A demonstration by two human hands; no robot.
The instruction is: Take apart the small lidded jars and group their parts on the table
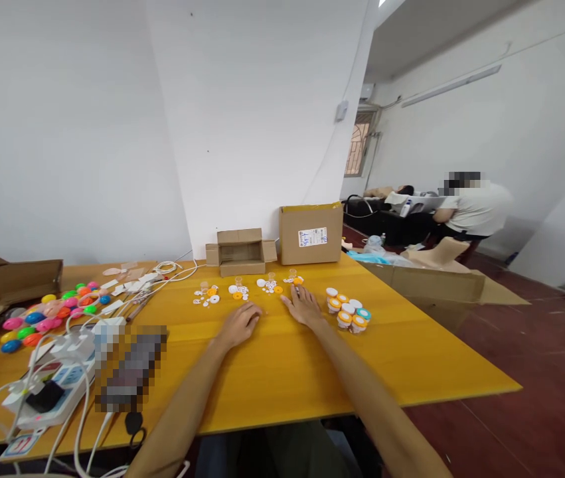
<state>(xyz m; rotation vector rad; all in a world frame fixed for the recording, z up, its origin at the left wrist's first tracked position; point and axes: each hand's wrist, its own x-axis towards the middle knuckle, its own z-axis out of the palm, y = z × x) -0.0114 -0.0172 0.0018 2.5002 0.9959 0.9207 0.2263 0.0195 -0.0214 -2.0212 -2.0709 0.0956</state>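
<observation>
My left hand [240, 325] rests on the yellow wooden table [282, 372], its fingers loosely bent, the thumb apart and nothing seen in them. My right hand [305, 307] lies palm down with its fingers spread, the tips touching or very near a small pile with an orange ring [298, 281] and a clear cup [293, 273]. Similar piles of clear cups, white discs [214, 299], orange rings [237, 296] and small speckled pieces run in a row beyond my left hand. To the right of my right hand stands a cluster of small clear jars with white, orange and blue lids [348, 308].
Behind the piles are an open cardboard box [241, 255] and a closed carton [311, 236]. At left lie colourful plastic balls [36, 317], a power strip [70, 378] with white cables, and a blurred dark device [135, 365]. A person [479, 206] sits at the far right.
</observation>
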